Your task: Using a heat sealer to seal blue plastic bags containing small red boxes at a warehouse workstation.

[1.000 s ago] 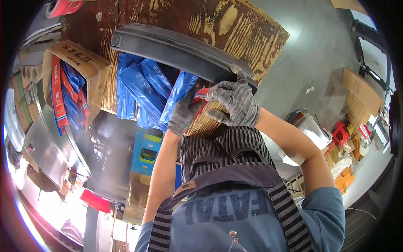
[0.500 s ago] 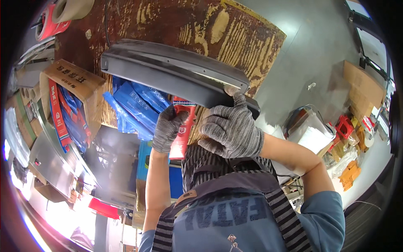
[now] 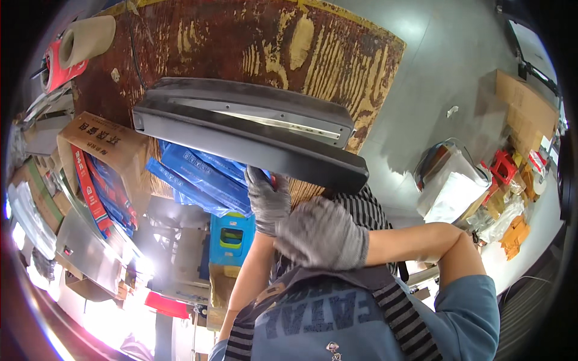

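Observation:
A long dark grey bag sealer [image 3: 253, 135] stands on the worn wooden table, with a light metal strip showing in its gap. My left hand [image 3: 268, 201], in a grey knit glove, is closed just below the sealer's near edge. A small red patch of a packet [image 3: 273, 181] shows at its fingers; the rest is hidden. My right hand [image 3: 322, 234], gloved too, is curled beside the left one, nearer my body. It is smeared by motion, and I cannot make out its fingers. Blue packets [image 3: 205, 174] lie piled left of my left hand.
An open cardboard box [image 3: 105, 139] with red and blue packets stands at the left. Tape rolls [image 3: 90, 39] are at the far left of the table [image 3: 198, 36]. A blue plastic stool [image 3: 226, 256] stands below. White bags [image 3: 451, 189] are at the right.
My right hand has left the sealer's right end and moved toward my body, beside the left. The red packet, plainly visible before, is mostly hidden. The sealer's gap looks wider.

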Demonstrator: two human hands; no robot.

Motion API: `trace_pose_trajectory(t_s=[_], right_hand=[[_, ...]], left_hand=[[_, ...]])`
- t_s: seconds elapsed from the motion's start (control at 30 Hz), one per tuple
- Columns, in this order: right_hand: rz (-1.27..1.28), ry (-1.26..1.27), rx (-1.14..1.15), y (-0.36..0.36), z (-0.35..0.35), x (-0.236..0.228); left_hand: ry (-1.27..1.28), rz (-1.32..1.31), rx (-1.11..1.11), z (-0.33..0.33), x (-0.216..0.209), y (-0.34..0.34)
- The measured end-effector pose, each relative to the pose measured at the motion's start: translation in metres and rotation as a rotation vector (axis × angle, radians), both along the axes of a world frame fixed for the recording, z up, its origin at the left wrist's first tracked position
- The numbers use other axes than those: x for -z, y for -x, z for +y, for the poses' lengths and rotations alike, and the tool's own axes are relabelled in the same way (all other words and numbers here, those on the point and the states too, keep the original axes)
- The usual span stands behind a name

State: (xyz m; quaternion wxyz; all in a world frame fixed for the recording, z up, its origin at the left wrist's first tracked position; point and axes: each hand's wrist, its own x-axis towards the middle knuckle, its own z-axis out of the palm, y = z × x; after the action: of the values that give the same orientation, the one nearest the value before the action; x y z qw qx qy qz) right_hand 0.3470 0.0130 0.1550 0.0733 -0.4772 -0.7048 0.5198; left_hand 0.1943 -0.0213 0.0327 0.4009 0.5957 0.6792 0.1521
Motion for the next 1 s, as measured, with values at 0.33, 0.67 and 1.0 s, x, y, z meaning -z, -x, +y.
trace_pose_trajectory(t_s=[0.33, 0.67, 1.0], right_hand=[[0.503, 0.598, 1.073, 0.043, -0.058, 0.095], [0.474, 0.327, 1.013, 0.034, -0.059, 0.098], [0.212, -0.361, 0.118, -0.011, -0.019, 0.002]], left_hand=[[-0.122, 0.158, 0.133, -0.025, -0.044, 0.023], [0.800, -0.601, -0.331, -0.016, -0.047, 0.069], [0.573, -0.486, -0.237, 0.022, -0.018, 0.044]])
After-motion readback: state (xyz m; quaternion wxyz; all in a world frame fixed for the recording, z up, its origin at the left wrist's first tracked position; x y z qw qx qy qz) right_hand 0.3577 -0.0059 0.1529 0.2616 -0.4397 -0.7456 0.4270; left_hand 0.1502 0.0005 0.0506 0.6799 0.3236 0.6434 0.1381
